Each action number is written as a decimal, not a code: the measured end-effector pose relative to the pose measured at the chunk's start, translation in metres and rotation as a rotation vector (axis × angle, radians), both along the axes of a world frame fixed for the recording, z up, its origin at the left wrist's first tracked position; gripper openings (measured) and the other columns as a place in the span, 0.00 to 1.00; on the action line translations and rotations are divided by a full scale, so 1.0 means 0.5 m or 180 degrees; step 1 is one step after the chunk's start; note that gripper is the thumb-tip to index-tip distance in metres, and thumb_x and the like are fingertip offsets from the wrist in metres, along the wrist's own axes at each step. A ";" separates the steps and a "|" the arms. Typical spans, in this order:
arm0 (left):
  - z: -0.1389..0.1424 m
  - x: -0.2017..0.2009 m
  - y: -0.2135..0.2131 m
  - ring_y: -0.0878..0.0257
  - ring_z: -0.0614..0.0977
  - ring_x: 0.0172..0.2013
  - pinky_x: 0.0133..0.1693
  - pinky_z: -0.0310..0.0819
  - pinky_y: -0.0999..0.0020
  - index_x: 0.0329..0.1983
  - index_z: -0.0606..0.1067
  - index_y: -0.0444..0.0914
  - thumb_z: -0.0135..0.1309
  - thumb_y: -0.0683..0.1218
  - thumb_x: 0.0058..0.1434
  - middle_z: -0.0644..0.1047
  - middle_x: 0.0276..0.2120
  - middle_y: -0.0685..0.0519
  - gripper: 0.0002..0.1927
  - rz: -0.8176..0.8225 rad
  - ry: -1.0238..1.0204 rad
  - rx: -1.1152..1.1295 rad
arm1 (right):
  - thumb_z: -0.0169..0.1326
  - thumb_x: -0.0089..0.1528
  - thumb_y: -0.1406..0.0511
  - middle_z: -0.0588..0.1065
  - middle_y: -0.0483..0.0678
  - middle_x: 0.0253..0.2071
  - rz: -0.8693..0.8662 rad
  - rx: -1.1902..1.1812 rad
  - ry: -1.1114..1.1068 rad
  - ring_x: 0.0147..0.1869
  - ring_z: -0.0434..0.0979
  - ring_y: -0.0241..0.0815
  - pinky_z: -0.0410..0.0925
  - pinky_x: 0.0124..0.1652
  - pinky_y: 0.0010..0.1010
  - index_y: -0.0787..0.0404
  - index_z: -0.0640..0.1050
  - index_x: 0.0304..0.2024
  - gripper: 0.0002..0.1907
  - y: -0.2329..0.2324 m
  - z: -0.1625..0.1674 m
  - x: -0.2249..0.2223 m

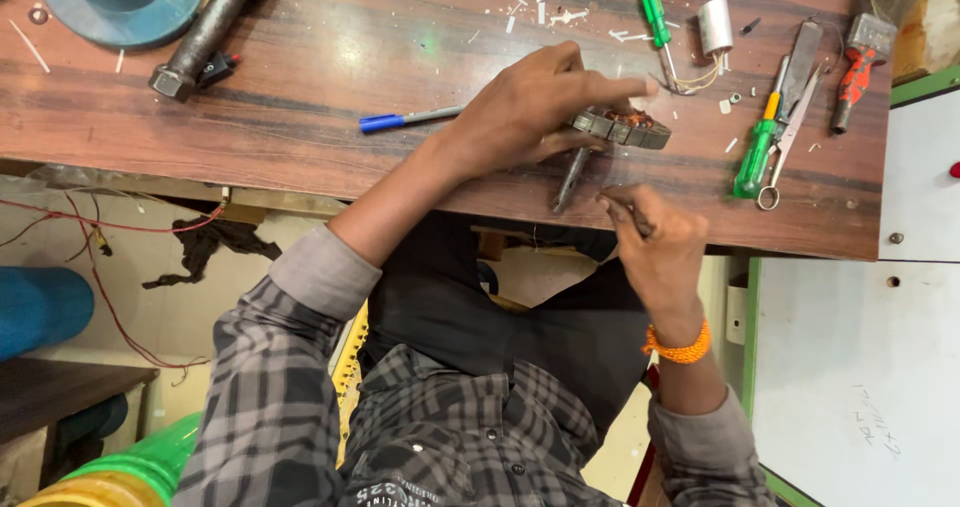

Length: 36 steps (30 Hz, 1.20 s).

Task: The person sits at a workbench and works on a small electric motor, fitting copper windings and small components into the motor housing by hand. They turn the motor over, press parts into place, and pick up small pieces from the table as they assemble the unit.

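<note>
Head view: the left hand [535, 107] is laid over a grey, ring-shaped metal motor core with copper-coloured windings [622, 127], just right of the frame's centre, its fingers closed on the core's near edge and the index finger stretched across the top. The core rests on the dark brown wooden tabletop [300, 77], close to its lower edge. The right hand [655, 247] is seen below the core, at the table's edge, pinched shut on a thin dark tool [632, 215]; the tool's tip cannot be made out. A dark metal rod [571, 180] lies slanted on the table between the two hands.

Left of the left hand, a pen with a blue cap [405, 120] is lying. To the right, a green-handled screwdriver [757, 145] and steel scissors [790, 137] lie side by side, with red-handled pliers [852, 82] beyond them. At upper centre a second green screwdriver [655, 17] and a small white cylinder with wires [714, 25] are found. At upper left, a large steel bolt [205, 32] lies beside a blue round object [120, 2].
</note>
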<state>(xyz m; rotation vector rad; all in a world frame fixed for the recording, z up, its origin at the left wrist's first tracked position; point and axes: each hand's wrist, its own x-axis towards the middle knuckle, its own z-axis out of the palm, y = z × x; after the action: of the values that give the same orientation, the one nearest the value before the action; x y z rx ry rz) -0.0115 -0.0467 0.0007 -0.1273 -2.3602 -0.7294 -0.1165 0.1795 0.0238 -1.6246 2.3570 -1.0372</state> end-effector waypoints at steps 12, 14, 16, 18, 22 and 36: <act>-0.014 0.021 0.040 0.64 0.71 0.49 0.49 0.67 0.61 0.40 0.78 0.47 0.60 0.53 0.65 0.74 0.53 0.64 0.07 0.0591 0.1186 -0.2278 | 0.65 0.63 0.70 0.80 0.49 0.36 0.0036 0.0022 -0.0026 0.32 0.76 0.34 0.66 0.33 0.26 0.62 0.83 0.45 0.08 0.087 0.078 0.000; -0.012 0.033 0.054 0.64 0.74 0.42 0.42 0.68 0.64 0.41 0.81 0.43 0.61 0.49 0.60 0.74 0.42 0.61 0.08 0.0610 0.1082 -0.2114 | 0.68 0.59 0.68 0.79 0.50 0.31 -0.0167 0.0357 0.0253 0.26 0.70 0.37 0.63 0.29 0.29 0.63 0.84 0.43 0.10 0.094 0.113 -0.010; -0.010 0.045 0.073 0.64 0.75 0.34 0.35 0.69 0.66 0.40 0.81 0.40 0.63 0.45 0.59 0.74 0.33 0.58 0.08 0.0711 0.0926 -0.1721 | 0.66 0.63 0.68 0.79 0.49 0.35 -0.0042 0.0224 0.0361 0.30 0.73 0.36 0.65 0.32 0.28 0.62 0.83 0.43 0.07 0.096 0.141 -0.011; -0.010 0.051 0.097 0.64 0.76 0.25 0.28 0.68 0.66 0.39 0.81 0.38 0.64 0.43 0.61 0.73 0.25 0.56 0.05 0.0884 0.0715 -0.1103 | 0.66 0.66 0.67 0.79 0.49 0.36 0.0102 0.0105 0.0565 0.33 0.75 0.35 0.65 0.33 0.27 0.62 0.82 0.42 0.05 0.082 0.156 -0.010; -0.011 0.049 0.130 0.58 0.82 0.30 0.32 0.74 0.63 0.39 0.76 0.38 0.63 0.40 0.62 0.79 0.31 0.52 0.07 0.1078 0.0772 0.0478 | 0.67 0.69 0.67 0.72 0.47 0.26 0.0125 0.0003 0.0621 0.27 0.66 0.35 0.58 0.30 0.29 0.62 0.82 0.41 0.06 -0.002 0.156 -0.033; -0.017 0.037 0.173 0.54 0.76 0.45 0.49 0.72 0.56 0.51 0.76 0.45 0.66 0.44 0.60 0.75 0.45 0.53 0.16 0.1862 0.0463 -0.0232 | 0.65 0.64 0.70 0.69 0.33 0.27 0.0211 0.0031 -0.1734 0.29 0.61 0.23 0.52 0.30 0.21 0.66 0.83 0.43 0.06 -0.183 0.009 -0.208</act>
<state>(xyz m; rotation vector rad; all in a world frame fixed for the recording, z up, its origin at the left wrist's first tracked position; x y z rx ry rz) 0.0068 0.0398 -0.0078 0.4474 -2.1226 -0.3343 -0.2206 0.0879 0.0283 -1.2046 1.9298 -1.2557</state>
